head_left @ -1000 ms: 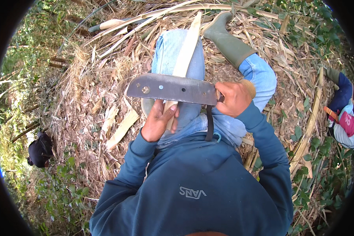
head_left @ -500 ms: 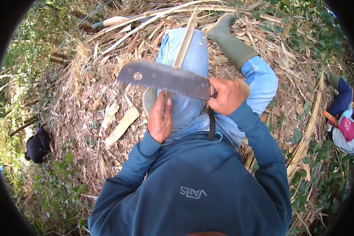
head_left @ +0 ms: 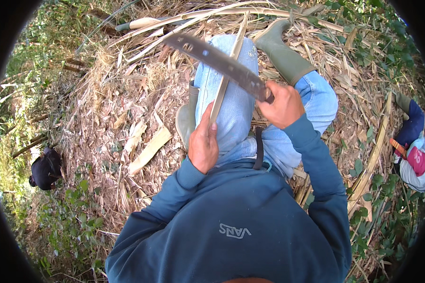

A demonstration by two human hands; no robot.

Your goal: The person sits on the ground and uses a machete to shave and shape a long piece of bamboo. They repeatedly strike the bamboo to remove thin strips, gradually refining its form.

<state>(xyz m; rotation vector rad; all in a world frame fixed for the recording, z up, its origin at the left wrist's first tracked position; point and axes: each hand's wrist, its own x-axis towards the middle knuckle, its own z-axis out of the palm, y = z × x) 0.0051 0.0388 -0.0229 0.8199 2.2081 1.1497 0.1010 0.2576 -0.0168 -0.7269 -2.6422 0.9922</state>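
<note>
In my right hand is the handle of a machete, its broad dark blade slanting up and to the left, slightly blurred. The blade crosses over a long, narrow wooden strip, perhaps split bamboo; whether they touch I cannot tell. My left hand grips the near end of that strip, thumb on one side and fingers on the other. The strip runs away from me along my raised knee in light blue jeans, its far tip past the knee.
Dry shavings and split strips litter the ground, with a flat pale piece on the left. Long curved strips lie beyond my green boot. One person in dark clothes is far left, another person far right. A long strip lies at right.
The machete has moved away from me along the strip, and its blade now tilts more steeply, tip up. My left hand still holds the strip's near end.
</note>
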